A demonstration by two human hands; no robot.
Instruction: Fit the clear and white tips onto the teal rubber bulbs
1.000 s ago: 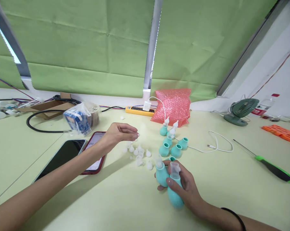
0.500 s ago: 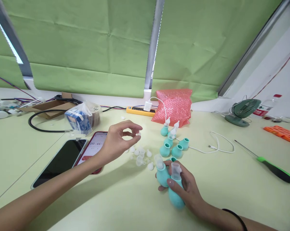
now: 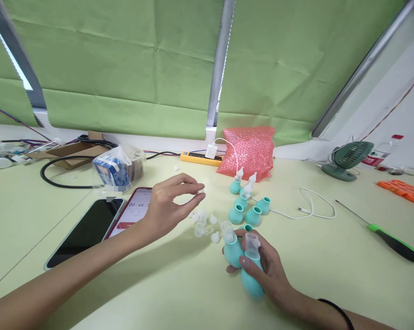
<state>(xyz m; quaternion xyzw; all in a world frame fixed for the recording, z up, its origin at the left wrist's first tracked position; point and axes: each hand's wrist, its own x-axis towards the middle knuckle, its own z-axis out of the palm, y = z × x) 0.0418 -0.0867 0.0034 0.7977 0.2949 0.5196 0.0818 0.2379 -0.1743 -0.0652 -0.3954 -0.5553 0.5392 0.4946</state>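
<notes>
My left hand [image 3: 175, 199] is raised above the table, thumb and fingertips pinching a small whitish piece [image 3: 201, 191] too tiny to name. Two teal squeeze bulbs sit in my right hand [image 3: 267, 266]: a front bulb [image 3: 251, 282] and a bulb beside it [image 3: 232, 251], each topped by a clear plastic tube. Under and right of my left hand lie several white nozzle tips [image 3: 215, 237] and clear tubes [image 3: 199, 229]. Beyond my right hand, several open teal bulbs [image 3: 252, 216] stand, and others [image 3: 234, 186] at the back carry white tips.
Two phones, one black-screened [image 3: 85, 233] and one with a timer [image 3: 133, 211], lie at left. Behind are a plastic-wrapped package [image 3: 115, 169], yellow power strip [image 3: 201, 158] and pink bubble-wrap bag [image 3: 250, 151]. At right: a white cable [image 3: 311, 206], screwdriver [image 3: 392, 242] and green fan [image 3: 351, 156].
My left hand has moved slightly right with its pinched piece, and its fingertips have come closer together. My right hand holds the two bulbs almost unmoved.
</notes>
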